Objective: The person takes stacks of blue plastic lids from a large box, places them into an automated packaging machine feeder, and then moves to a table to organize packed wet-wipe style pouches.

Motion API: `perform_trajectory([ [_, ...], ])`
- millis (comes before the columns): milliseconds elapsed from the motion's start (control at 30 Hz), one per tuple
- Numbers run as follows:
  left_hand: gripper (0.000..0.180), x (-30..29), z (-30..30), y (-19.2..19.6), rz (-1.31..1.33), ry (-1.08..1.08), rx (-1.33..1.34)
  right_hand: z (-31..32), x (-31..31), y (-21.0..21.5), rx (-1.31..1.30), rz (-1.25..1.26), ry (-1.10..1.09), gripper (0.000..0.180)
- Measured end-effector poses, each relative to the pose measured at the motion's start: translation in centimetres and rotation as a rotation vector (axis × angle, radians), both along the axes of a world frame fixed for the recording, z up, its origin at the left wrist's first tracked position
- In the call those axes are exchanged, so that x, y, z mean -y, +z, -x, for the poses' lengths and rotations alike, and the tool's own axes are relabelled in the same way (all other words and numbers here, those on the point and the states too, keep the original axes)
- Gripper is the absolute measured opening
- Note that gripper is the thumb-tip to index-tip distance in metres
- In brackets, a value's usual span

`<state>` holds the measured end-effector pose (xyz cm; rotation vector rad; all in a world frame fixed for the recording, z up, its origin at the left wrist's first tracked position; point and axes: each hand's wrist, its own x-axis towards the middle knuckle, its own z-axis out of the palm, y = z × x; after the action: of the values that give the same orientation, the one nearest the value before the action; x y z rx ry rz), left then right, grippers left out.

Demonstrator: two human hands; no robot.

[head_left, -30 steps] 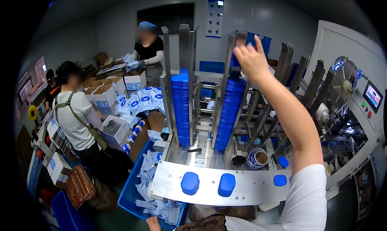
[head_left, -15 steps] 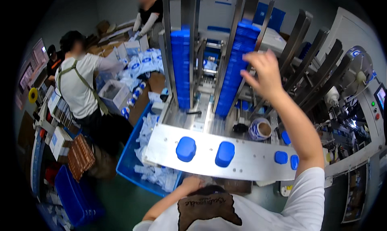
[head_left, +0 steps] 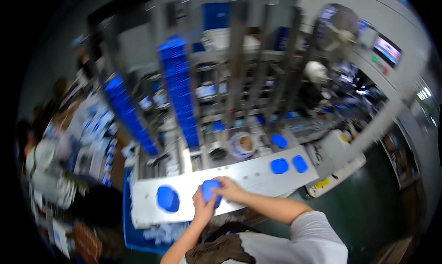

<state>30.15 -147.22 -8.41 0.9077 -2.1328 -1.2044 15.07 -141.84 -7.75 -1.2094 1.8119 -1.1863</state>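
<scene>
Both my hands meet at a blue rounded plastic piece (head_left: 211,190) on the white metal ledge (head_left: 248,175) of the machine. My left hand (head_left: 202,206) closes on its left and near side. From the right, my right hand (head_left: 229,191) has its fingers closed on the piece's other side. A second blue piece (head_left: 168,199) lies on the ledge to the left. Farther right sit two smaller blue pieces (head_left: 279,166). Whether the gripped piece is one or several nested together, I cannot tell.
Behind the ledge rise metal guide rails with two tall stacks of blue pieces (head_left: 178,93). A round tub (head_left: 243,145) stands between ledge and rails. Below the ledge's left end is a blue bin (head_left: 129,218) of white-blue packets. A person (head_left: 50,167) works at far left.
My right hand has come down from the right-hand stack to the ledge. My left hand has risen from below onto the same blue piece. The view has swung right and blurred.
</scene>
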Motion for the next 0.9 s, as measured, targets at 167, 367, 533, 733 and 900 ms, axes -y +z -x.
perform_trajectory([
  [167, 0.062, -1.1, -1.2, 1.0, -0.184, -0.062, -0.252, -2.7, -2.3, 2.1, 0.197, 0.108, -0.055, 0.045],
  [367, 0.049, 0.8, -1.8, 6.1, -1.122, -0.019, -0.519, -3.0, -5.4, 6.1, -0.330, 0.350, 0.254, 0.069],
  [533, 0.044, 0.8, -2.5, 7.7, -1.261, -0.085, -0.403, -2.1, -4.4, 5.4, -0.586, 0.374, 0.262, 0.062],
  [733, 0.039, 1.1, -4.6, 7.2, -0.590, 0.004, -0.127, -1.3, -4.5, 4.0, -0.306, 0.156, -0.069, 0.058],
  [900, 0.039, -0.4, -3.3, 8.1, 0.339, -0.075, -0.155, -2.0, -3.5, 4.9, -0.144, 0.208, -0.013, 0.058],
])
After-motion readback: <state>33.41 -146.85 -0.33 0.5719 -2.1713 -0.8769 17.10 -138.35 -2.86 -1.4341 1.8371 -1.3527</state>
